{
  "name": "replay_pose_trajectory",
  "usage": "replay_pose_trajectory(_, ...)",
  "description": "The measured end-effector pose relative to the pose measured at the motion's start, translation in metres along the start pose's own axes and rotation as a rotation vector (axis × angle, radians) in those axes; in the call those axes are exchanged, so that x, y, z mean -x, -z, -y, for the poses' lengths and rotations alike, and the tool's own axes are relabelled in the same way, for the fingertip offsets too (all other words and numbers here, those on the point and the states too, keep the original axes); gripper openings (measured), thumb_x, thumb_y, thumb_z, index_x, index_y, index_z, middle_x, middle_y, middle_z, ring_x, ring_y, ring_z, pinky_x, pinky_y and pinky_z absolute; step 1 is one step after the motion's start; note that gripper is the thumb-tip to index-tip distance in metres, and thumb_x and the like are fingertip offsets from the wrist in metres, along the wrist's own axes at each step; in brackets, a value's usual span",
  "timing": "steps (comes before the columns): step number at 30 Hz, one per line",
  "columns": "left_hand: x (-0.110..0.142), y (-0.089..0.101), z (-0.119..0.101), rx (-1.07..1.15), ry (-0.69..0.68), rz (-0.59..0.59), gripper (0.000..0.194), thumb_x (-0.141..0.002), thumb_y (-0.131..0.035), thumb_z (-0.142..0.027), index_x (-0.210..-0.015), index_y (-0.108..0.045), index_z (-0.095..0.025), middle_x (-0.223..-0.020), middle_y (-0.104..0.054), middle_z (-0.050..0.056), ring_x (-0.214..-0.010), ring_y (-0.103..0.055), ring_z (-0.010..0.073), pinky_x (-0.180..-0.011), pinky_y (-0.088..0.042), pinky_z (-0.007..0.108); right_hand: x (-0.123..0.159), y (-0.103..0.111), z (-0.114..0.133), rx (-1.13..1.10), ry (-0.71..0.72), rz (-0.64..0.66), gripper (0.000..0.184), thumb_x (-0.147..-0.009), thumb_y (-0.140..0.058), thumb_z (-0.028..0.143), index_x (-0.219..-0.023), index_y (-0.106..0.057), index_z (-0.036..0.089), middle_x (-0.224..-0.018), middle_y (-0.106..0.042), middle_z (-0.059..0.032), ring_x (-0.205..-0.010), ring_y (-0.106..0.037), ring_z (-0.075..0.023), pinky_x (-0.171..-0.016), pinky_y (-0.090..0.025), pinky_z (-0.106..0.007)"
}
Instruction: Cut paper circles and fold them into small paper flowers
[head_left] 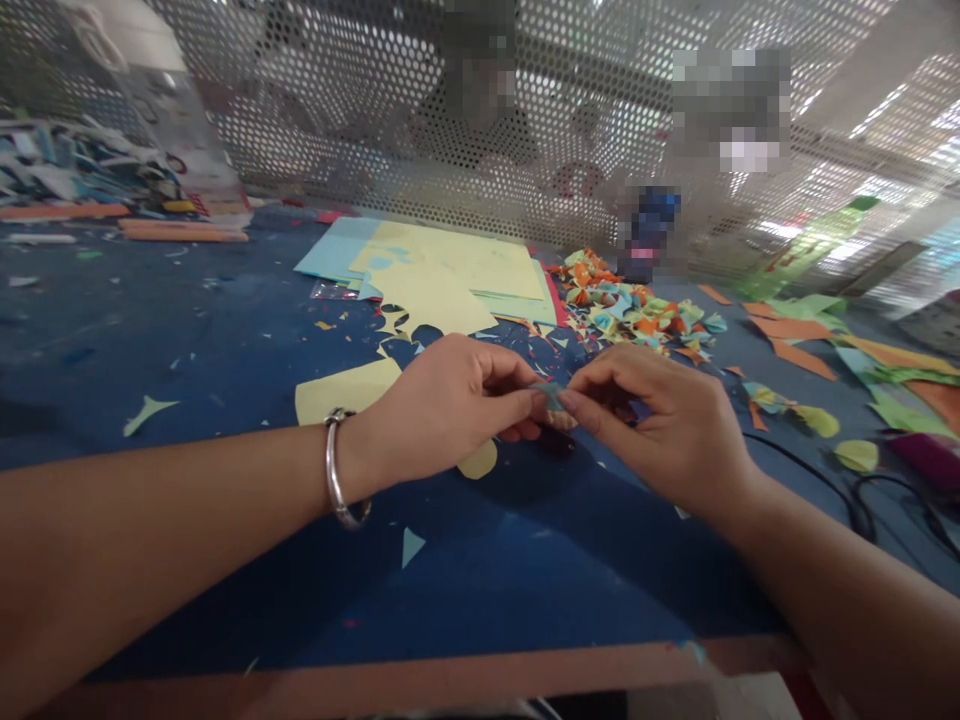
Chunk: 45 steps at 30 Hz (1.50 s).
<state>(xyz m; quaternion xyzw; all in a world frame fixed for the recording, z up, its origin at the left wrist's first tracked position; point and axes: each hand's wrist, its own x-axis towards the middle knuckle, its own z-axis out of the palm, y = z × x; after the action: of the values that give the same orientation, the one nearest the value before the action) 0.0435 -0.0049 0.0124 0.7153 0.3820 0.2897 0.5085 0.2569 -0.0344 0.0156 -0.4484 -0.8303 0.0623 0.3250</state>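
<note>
Between my two hands is a small light-blue piece of paper (553, 396), pinched at both sides. My left hand (457, 405), with a silver bangle at the wrist, grips its left side between thumb and fingers. At the right side, the thumb and index finger of my right hand (656, 415) close on the same piece. A paler, ridged edge shows just under it; its kind I cannot make out. Below my left hand a round yellow paper piece (478, 460) lies on the blue table (480, 590). A larger yellow sheet (349, 388) lies partly behind that hand.
Stacked coloured paper sheets (450, 265) lie at the back middle. Beside them is a pile of small folded paper pieces (645, 315). Orange strips (795, 340) and a black cable (810, 460) are at the right. A bottle (180, 130) stands back left, before a perforated metal screen (337, 130).
</note>
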Motion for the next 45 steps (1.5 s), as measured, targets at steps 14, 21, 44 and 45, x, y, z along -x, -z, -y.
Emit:
replay_pose_trajectory(14, 0.0, -0.003, 0.001, 0.09, -0.017, 0.003, 0.011, -0.092, -0.067, -0.026, -0.089, -0.068, -0.016, -0.079, -0.079, 0.002, -0.073, -0.076, 0.0124, -0.066, -0.059, 0.019, 0.001, 0.001, 0.004, -0.158, -0.144, 0.15, 0.02, -0.096, -0.063, 0.034, -0.084, -0.065, 0.018, -0.073, -0.06, 0.0005, -0.06, -0.05, -0.0107, -0.052, -0.04, -0.024)
replay_pose_trajectory(21, 0.003, -0.002, 0.001, -0.064, -0.134, -0.007, 0.015, -0.092, -0.065, -0.031, -0.088, -0.069, -0.017, -0.078, -0.078, 0.002, -0.071, -0.074, 0.0137, -0.064, -0.056, 0.021, 0.002, 0.002, 0.007, -0.203, -0.177, 0.167, 0.021, -0.095, -0.062, 0.031, -0.078, -0.064, 0.018, -0.071, -0.06, 0.0001, -0.061, -0.05, -0.012, -0.053, -0.038, -0.025)
replay_pose_trajectory(44, 0.001, 0.004, -0.003, -0.297, -0.177, 0.025, 0.012, -0.073, -0.068, -0.023, -0.066, -0.06, -0.018, -0.054, -0.052, -0.009, -0.051, -0.044, 0.0057, -0.047, -0.031, 0.018, 0.0, 0.002, 0.008, -0.208, -0.152, 0.205, 0.01, -0.087, -0.062, 0.019, -0.078, -0.066, 0.017, -0.066, -0.056, 0.0032, -0.056, -0.046, -0.0083, -0.052, -0.037, -0.023)
replay_pose_trajectory(45, 0.002, 0.003, -0.003, -0.302, -0.185, 0.023, 0.012, -0.072, -0.068, -0.023, -0.065, -0.06, -0.017, -0.054, -0.052, -0.009, -0.051, -0.043, 0.0056, -0.047, -0.031, 0.018, 0.0, 0.002, 0.009, -0.205, -0.148, 0.2, 0.009, -0.085, -0.062, 0.017, -0.077, -0.065, 0.016, -0.065, -0.055, 0.0037, -0.055, -0.045, -0.008, -0.051, -0.036, -0.023)
